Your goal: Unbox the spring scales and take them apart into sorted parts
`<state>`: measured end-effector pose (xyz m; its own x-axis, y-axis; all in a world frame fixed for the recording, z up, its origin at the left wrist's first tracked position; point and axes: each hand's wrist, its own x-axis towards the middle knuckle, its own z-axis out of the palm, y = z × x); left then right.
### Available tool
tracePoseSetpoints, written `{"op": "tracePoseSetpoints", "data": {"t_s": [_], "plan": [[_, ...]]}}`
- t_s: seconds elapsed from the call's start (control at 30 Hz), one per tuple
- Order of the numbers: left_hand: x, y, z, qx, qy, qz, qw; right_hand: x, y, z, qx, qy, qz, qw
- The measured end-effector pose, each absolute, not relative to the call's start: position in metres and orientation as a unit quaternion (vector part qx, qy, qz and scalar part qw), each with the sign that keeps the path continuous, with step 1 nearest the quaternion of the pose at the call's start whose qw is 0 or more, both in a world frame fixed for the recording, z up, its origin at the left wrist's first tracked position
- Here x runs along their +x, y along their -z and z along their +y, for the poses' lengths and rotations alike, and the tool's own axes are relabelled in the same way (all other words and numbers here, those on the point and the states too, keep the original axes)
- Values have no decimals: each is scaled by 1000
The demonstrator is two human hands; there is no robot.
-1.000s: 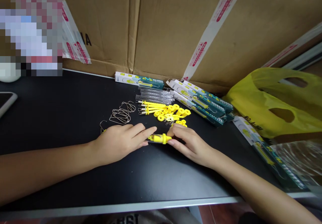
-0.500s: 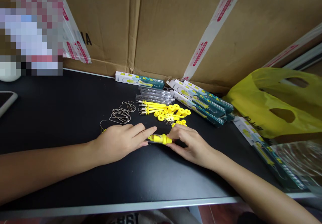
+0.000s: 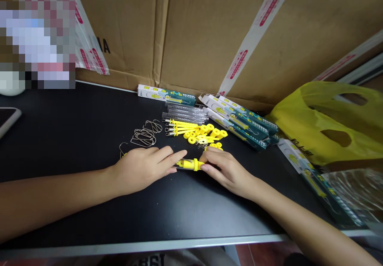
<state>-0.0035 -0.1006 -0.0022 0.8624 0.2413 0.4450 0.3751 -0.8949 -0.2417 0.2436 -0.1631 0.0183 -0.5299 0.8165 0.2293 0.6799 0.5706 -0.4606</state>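
Note:
A tubular spring scale [image 3: 187, 164], clear with yellow parts inside, lies level just above or on the black table. My left hand [image 3: 143, 168] is closed over its tube and hides most of it. A metal hook [image 3: 122, 150] sticks out beyond that hand on the left. My right hand [image 3: 227, 170] pinches the scale's yellow end piece between thumb and fingers. Behind the hands lie loose wire hooks [image 3: 143, 137], yellow rods with springs [image 3: 182, 128], yellow rings and caps [image 3: 209, 129], small springs and plates [image 3: 202, 142], and clear tubes [image 3: 185, 112].
Printed boxes [image 3: 239, 118] lie in a pile at the back right, with one box [image 3: 166, 95] at the back and another [image 3: 320, 182] at the right. A yellow plastic bag [image 3: 299, 114] sits at the right edge. A phone [image 3: 8, 120] lies far left. Cardboard [image 3: 197, 38] walls the back.
My right hand's thumb and fingers have shifted slightly on the yellow end piece. My left hand and the scale stay almost in place.

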Motion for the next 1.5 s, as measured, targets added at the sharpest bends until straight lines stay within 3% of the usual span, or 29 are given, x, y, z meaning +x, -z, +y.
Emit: {"op": "tracePoseSetpoints", "data": {"t_s": [0.5,0.73,0.97,1.3,1.5], "plan": [[-4,3,-101,-951,207,-165,161,248,-17,-164,-418,-67,-875,237],[-3,3,-101,-949,212,-167,166,246,-20,-162,-434,-87,-876,191],[-3,3,-100,-951,204,-164,163,246,-19,-161,-416,-124,-874,217],[-5,2,-101,-952,202,-163,164,248,-13,-163,-383,-80,-887,247],[-4,3,-99,-949,212,-163,168,247,-17,-164,-428,-82,-867,243]]}}
